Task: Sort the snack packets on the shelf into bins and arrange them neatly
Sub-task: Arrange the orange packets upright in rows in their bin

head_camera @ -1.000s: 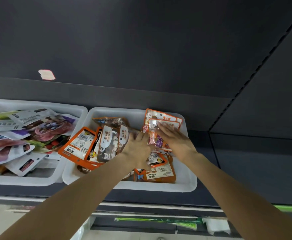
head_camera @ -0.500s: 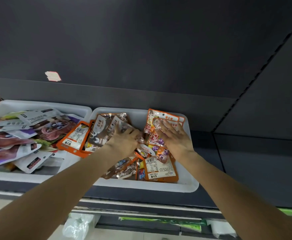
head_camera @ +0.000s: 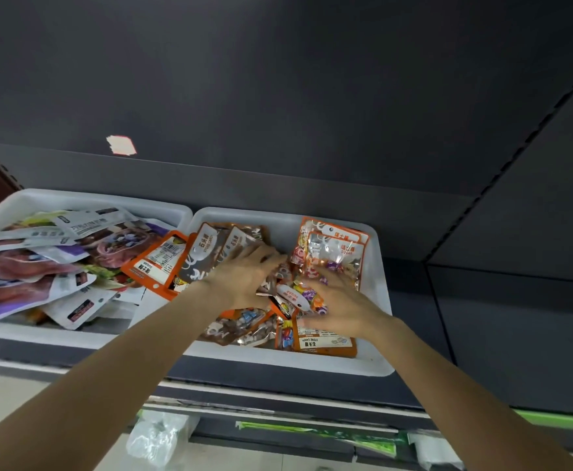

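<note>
On the dark shelf (head_camera: 482, 317) two white bins stand side by side, their rims touching. The left bin (head_camera: 84, 198) is heaped with white, purple and pink snack packets (head_camera: 30, 277) lying at loose angles, some over its front rim. An orange packet (head_camera: 157, 260) with a barcode label lies tilted across the joint between the two bins. In the right bin (head_camera: 378, 266), brown packets (head_camera: 210, 249) lean at the back left, and the person's left hand (head_camera: 244, 277) rests on them, fingers stretched forward and laid flat, gripping nothing that can be seen. Just right of it, the right hand (head_camera: 339, 300) lies palm down with fingers spread on clear, orange-edged candy packets (head_camera: 336, 249). More brown and orange packets (head_camera: 322, 341) lie under both wrists at the front of this bin. A small white sticker (head_camera: 121, 145) sits on the shelf's back wall.
</note>
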Motion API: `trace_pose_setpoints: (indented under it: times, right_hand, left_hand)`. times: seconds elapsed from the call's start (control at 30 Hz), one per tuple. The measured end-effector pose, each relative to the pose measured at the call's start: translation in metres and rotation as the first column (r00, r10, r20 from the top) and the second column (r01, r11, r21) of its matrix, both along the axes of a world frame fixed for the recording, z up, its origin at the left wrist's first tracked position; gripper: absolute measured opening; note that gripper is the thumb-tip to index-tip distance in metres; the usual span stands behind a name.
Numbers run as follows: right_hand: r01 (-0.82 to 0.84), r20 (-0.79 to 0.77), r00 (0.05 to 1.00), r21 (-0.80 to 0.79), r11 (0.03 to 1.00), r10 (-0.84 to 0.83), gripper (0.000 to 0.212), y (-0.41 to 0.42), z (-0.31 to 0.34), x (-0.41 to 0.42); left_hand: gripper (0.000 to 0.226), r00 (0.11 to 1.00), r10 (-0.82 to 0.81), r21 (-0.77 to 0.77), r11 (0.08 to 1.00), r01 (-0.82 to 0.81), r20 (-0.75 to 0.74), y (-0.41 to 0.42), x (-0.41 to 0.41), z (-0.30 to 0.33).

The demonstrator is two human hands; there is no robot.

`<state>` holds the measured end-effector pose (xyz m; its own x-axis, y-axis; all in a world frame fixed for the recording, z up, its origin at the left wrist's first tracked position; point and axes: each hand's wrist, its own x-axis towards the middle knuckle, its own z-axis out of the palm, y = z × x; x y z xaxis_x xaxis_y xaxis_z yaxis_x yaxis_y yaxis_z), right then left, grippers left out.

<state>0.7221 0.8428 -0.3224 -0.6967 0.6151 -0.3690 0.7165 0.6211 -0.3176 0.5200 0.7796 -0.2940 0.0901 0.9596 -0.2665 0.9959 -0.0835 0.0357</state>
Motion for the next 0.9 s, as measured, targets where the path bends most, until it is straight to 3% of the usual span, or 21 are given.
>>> trace_pose_setpoints:
  times: [0.07, 0.17, 0.3, 0.47, 0.6, 0.7, 0.83, 0.9]
  right_hand:
    - [-0.016, 0.052, 0.999, 0.095, 0.995, 0.011, 0.080, -0.004, -0.003, -0.006]
    - [-0.041, 0.036, 0.999, 0.271, 0.962, 0.032, 0.046, -0.006, -0.002, -0.012]
    - [0.053, -0.070, 0.997, 0.256, 0.965, -0.037, 0.019, -0.006, 0.010, -0.014]
    - [0.224, -0.268, 0.952, 0.275, 0.935, -0.149, 0.013, -0.005, 0.034, -0.021]
    - [0.420, -0.497, 0.814, 0.146, 0.896, -0.301, 0.009, -0.019, 0.043, -0.049]
    - [0.408, -0.520, 0.813, 0.185, 0.894, -0.263, 0.015, -0.032, 0.044, -0.078]
    - [0.354, -0.552, 0.820, 0.277, 0.893, -0.153, 0.023, -0.045, 0.038, -0.104]
    - [0.272, -0.535, 0.834, 0.184, 0.944, -0.136, 0.032, -0.048, 0.037, -0.110]
  left_hand:
    - [0.077, 1.000, 0.022, 0.045, 0.999, -0.021, -0.016, -0.006, -0.006, 0.000]
    - [0.056, 0.996, 0.067, 0.040, 0.997, -0.065, -0.055, -0.014, -0.019, 0.002]
    - [0.050, 0.996, 0.081, -0.014, 0.997, -0.082, -0.046, -0.017, -0.030, 0.005]
    - [0.050, 0.989, 0.146, 0.027, 0.989, -0.147, 0.033, -0.025, -0.038, 0.016]
    - [0.059, 0.967, 0.182, 0.059, 0.979, -0.195, 0.176, -0.036, -0.051, 0.015]
    - [0.073, 0.898, 0.267, 0.048, 0.952, -0.302, 0.350, -0.038, -0.053, 0.014]
    - [0.052, 0.864, 0.227, 0.226, 0.907, -0.356, 0.449, -0.037, -0.051, 0.014]
    - [0.047, 0.791, 0.229, 0.223, 0.882, -0.416, 0.568, -0.036, -0.053, 0.016]
